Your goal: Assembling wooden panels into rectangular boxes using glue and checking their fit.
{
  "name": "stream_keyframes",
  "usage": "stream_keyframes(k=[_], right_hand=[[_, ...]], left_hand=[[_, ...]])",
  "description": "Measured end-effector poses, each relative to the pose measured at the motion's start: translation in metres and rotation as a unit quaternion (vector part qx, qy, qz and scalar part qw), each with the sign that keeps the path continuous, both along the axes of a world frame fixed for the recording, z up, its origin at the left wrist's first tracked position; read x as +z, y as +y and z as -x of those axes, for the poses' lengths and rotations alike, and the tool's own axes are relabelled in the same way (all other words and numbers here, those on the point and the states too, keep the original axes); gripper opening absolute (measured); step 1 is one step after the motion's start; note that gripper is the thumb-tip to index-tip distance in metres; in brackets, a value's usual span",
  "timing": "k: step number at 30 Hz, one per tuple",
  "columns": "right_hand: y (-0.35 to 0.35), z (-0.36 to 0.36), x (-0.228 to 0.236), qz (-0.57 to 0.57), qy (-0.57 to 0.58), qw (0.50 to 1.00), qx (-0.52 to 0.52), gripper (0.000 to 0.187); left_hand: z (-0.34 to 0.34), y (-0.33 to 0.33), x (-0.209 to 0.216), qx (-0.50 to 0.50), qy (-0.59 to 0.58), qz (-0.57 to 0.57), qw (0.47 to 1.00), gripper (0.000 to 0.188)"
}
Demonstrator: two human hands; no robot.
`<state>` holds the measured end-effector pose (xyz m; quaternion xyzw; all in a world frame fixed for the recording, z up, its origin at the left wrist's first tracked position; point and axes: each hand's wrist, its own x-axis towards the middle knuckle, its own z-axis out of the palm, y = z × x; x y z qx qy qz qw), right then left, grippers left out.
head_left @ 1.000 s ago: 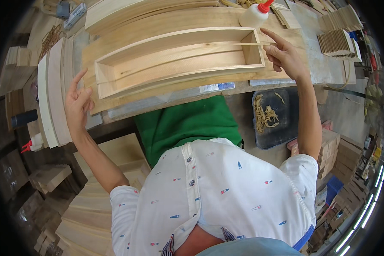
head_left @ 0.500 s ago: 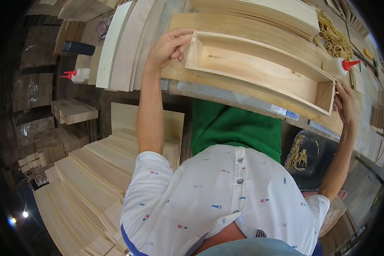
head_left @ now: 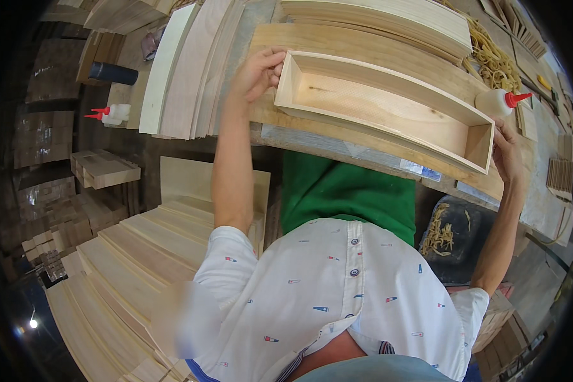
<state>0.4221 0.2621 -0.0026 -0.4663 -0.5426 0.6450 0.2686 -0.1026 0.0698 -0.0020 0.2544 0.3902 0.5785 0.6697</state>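
Observation:
A long, shallow wooden box [head_left: 375, 105] with its open side up lies slantwise over a wide board [head_left: 337, 38] on the workbench. My left hand [head_left: 259, 73] is closed at the box's left end, fingers curled by its upper corner. At the other end, my right hand [head_left: 508, 153] grips the short side, its fingertips partly hidden behind the wall. Just beyond that right end lies a white glue bottle [head_left: 492, 102] with a red nozzle, close to the box's far corner.
Thin wooden panels [head_left: 388, 19] are stacked behind the board, and long boards [head_left: 184, 76] lie left of it. Tan rubber bands [head_left: 490, 57] are heaped at far right. More glue bottles [head_left: 116, 114] stand at far left. Large panels [head_left: 127, 254] lean at lower left; a dark tray [head_left: 461, 239] is below right.
The box has tipped slightly and its near wall now shows less of its outer face. Both hands keep their hold at the ends; the whole view has shifted a little.

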Motion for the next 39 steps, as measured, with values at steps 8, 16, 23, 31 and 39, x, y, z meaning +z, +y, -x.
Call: stream_keyframes(k=[8, 16, 23, 31, 39], right_hand=[[-0.052, 0.03, 0.05, -0.175, -0.231, 0.957, 0.018, 0.047], [-0.047, 0.01, 0.029, -0.198, -0.183, 0.963, 0.021, 0.046], [-0.043, -0.001, 0.053, -0.166, -0.149, 0.971, 0.082, 0.071], [-0.045, 0.009, 0.075, -0.41, -0.327, 0.799, 0.296, 0.115], [-0.047, 0.016, 0.087, -0.383, -0.336, 0.814, 0.28, 0.108]], left_hand=[[-0.043, -0.014, 0.038, 0.083, 0.61, -0.023, 0.788, 0.043], [-0.069, 0.004, 0.027, 0.171, 0.582, 0.048, 0.794, 0.033], [-0.063, -0.016, 0.035, 0.13, 0.511, -0.021, 0.849, 0.067], [-0.09, -0.003, 0.079, -0.164, 0.765, -0.111, 0.613, 0.113], [-0.098, -0.005, 0.095, -0.141, 0.755, -0.08, 0.635, 0.105]])
